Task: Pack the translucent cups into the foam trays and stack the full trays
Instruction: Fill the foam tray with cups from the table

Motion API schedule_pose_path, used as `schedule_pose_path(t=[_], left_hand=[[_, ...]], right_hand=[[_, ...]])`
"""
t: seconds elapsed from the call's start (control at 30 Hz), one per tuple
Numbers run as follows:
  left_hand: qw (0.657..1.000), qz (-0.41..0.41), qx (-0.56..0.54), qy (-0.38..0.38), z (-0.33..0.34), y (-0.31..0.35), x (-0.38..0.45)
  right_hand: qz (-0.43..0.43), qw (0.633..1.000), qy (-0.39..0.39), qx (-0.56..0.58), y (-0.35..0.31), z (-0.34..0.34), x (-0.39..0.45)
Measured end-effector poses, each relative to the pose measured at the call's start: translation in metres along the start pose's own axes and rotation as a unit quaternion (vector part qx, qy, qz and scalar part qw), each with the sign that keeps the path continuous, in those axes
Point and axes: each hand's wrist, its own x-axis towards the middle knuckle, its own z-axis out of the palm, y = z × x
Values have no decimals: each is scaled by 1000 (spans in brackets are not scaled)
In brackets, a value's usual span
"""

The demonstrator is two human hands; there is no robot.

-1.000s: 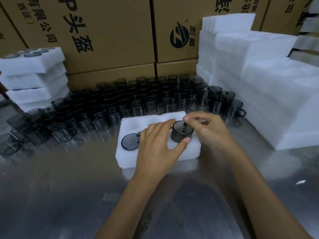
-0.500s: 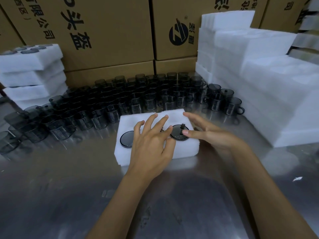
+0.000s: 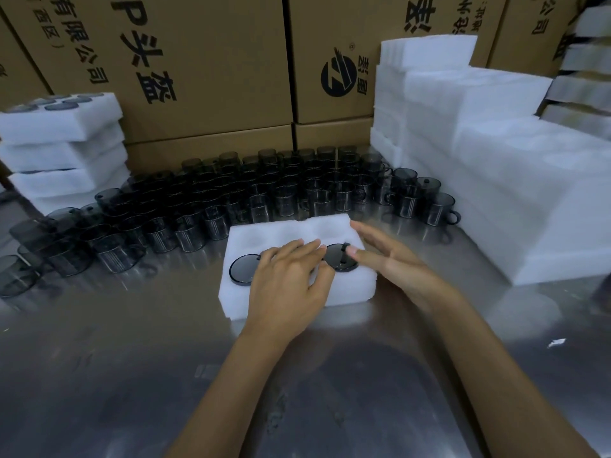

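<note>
White foam tray [image 3: 297, 294] sat flat on the shiny metal table [image 3: 132, 375], with two smoky cups pushed down into its near row so only their dark round ends showed. Left hand [image 3: 291, 282] lay flat on the tray between them, fingers straight and spread, holding nothing; its fingertips reached the edge of the right cup [image 3: 340, 264]. Left cup [image 3: 244, 269] was just beside that hand's outer edge, untouched. Right hand [image 3: 393, 262] came in from the right, fingers straight and loose too, thumb tip touching the right cup's rim by its little handle. Loose cups [image 3: 281, 196] crowded the table behind, packed trays [image 3: 62, 150] stacked far left, blank foam [image 3: 496, 160] piled right, cardboard boxes [image 3: 205, 61] behind everything.
</note>
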Motion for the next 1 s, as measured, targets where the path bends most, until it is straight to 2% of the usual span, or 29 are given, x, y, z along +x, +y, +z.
schedule_pose_path(t=[0.07, 0.13, 0.23, 0.33, 0.47, 0.53, 0.6, 0.67, 0.73, 0.87, 0.93, 1.0], left_hand=[[993, -46, -104, 30, -2, -2, 3], [962, -119, -239, 52, -9, -4, 8], [926, -168, -313, 127, -25, -17, 16], [926, -184, -267, 192, -37, -42, 16], [904, -221, -282, 232, -40, -64, 17], [906, -225, -294, 206, -40, -67, 18], [928, -216, -277, 122, -39, -68, 17], [952, -200, -232, 23, -34, -70, 15], [963, -199, -179, -26, -31, -67, 15], [968, -202, -146, -27, -40, -59, 13], [972, -192, -136, -22, -44, -55, 12], [974, -162, -158, -17, -48, -47, 15]], right_hand=[[-12, 996, 79, 32, -3, 3, 6], [-20, 989, 147, 23, -11, 6, 20], [-62, 972, 194, -117, -31, 13, 52], [-103, 937, 185, -277, -55, 22, 84], [-32, 901, 103, -420, -61, 33, 124], [0, 904, 82, -420, -56, 37, 136], [7, 908, 79, -411, -52, 38, 141], [-9, 903, 82, -421, -52, 36, 140], [-42, 893, 97, -437, -56, 32, 131], [-175, 889, 149, -397, -68, 19, 95], [-222, 895, 139, -361, -74, 10, 71], [-235, 898, 107, -355, -74, 2, 47]])
